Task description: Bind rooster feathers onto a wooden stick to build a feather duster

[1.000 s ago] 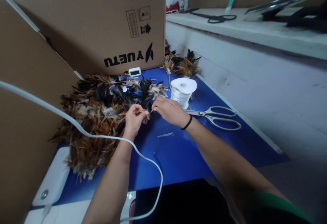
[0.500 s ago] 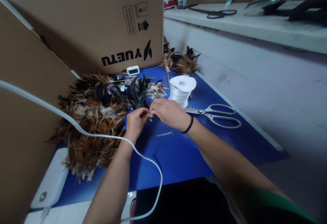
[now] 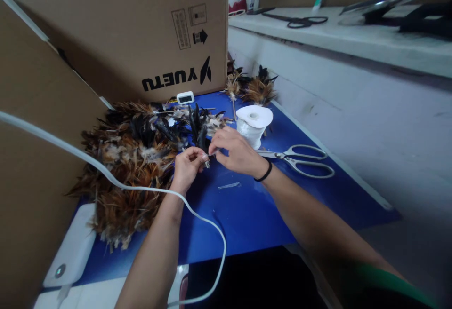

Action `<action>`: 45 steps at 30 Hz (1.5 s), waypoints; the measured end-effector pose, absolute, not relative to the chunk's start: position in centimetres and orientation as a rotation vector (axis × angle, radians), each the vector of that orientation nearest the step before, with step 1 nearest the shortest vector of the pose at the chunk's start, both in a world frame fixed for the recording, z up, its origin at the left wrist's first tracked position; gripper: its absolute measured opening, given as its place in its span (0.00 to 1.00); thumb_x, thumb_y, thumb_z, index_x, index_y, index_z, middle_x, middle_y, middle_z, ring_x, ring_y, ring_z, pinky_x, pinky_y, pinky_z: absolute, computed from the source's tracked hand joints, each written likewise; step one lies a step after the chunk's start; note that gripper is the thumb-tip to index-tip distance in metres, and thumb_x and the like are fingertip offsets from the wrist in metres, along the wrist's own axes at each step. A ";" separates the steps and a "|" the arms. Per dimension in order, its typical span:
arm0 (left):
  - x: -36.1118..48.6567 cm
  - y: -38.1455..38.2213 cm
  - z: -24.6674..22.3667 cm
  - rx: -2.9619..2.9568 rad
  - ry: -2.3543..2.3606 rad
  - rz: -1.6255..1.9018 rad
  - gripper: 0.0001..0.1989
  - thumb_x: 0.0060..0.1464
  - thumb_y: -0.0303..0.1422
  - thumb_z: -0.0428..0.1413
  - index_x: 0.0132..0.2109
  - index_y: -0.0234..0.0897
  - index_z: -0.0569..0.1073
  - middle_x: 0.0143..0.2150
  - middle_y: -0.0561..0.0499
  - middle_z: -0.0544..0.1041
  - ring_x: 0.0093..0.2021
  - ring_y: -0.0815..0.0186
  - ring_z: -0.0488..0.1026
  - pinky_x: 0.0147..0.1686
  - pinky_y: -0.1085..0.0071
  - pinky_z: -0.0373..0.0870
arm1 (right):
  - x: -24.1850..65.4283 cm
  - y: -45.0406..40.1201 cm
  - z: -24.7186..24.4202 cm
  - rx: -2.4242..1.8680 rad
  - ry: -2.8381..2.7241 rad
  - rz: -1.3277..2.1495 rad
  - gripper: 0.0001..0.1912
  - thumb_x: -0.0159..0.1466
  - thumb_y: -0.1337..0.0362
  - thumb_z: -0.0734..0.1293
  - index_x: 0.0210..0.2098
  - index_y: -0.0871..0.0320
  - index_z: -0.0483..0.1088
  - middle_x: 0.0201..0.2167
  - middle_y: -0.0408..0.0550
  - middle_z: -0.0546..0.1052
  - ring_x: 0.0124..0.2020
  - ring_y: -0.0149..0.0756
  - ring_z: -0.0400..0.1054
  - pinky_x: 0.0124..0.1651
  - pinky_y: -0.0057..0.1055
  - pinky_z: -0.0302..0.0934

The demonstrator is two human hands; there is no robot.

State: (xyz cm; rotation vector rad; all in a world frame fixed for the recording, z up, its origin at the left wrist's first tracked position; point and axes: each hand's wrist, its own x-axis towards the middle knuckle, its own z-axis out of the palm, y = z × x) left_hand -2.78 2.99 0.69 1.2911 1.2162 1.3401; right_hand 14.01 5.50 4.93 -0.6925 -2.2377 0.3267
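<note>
The left hand (image 3: 188,165) had its fingers pinched on 1 bundle of dark feathers (image 3: 199,128) above the blue desk (image 3: 247,224). The right hand's (image 3: 240,151) fingers curled just beside it, their grip unclear, near the white spool (image 3: 253,125).

A tall cardboard panel (image 3: 141,27) stands behind the blue surface (image 3: 243,219); a pale ledge (image 3: 360,34) runs along the right wall (image 3: 335,106).
</note>
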 end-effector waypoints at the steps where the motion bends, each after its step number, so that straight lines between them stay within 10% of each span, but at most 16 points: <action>1: -2.8 3.0 0.8 1.280 1.214 1.346 0.10 0.42 0.33 0.62 0.28 0.33 0.69 0.17 0.57 0.66 0.14 0.77 0.59 0.14 0.80 0.54 | 14.2 5.3 5.2 -0.667 -2.232 0.400 0.09 0.54 0.76 0.60 0.29 0.58 0.70 0.31 0.46 0.70 0.38 0.34 0.60 0.45 0.34 0.54; 9: -2.6 2.8 1.1 1.289 1.202 1.367 0.10 0.42 0.33 0.61 0.27 0.33 0.68 0.17 0.57 0.67 0.14 0.78 0.59 0.14 0.80 0.54 | 14.9 4.8 5.6 -0.544 -2.387 0.684 0.11 0.51 0.76 0.60 0.22 0.58 0.72 0.27 0.43 0.72 0.33 0.30 0.64 0.43 0.30 0.55; 18: -2.6 2.9 0.7 1.313 1.157 1.359 0.10 0.42 0.34 0.62 0.28 0.34 0.68 0.18 0.57 0.68 0.15 0.77 0.59 0.14 0.79 0.54 | 13.3 4.9 3.8 -0.906 -2.160 0.580 0.09 0.58 0.68 0.63 0.38 0.59 0.71 0.28 0.42 0.71 0.27 0.26 0.60 0.33 0.24 0.53; 31: -2.9 2.9 0.3 1.355 1.122 1.310 0.12 0.45 0.36 0.60 0.29 0.34 0.67 0.18 0.57 0.67 0.16 0.76 0.60 0.16 0.79 0.54 | 12.7 5.6 2.5 -0.846 -2.165 0.533 0.04 0.57 0.69 0.63 0.25 0.60 0.65 0.23 0.40 0.67 0.26 0.25 0.58 0.32 0.24 0.49; 45: -3.2 2.7 1.0 1.048 1.154 1.217 0.12 0.38 0.33 0.64 0.26 0.32 0.68 0.17 0.55 0.70 0.18 0.76 0.64 0.17 0.80 0.54 | 13.1 5.9 2.0 -0.673 -2.278 0.099 0.06 0.59 0.70 0.60 0.26 0.59 0.65 0.24 0.43 0.69 0.30 0.31 0.59 0.42 0.32 0.48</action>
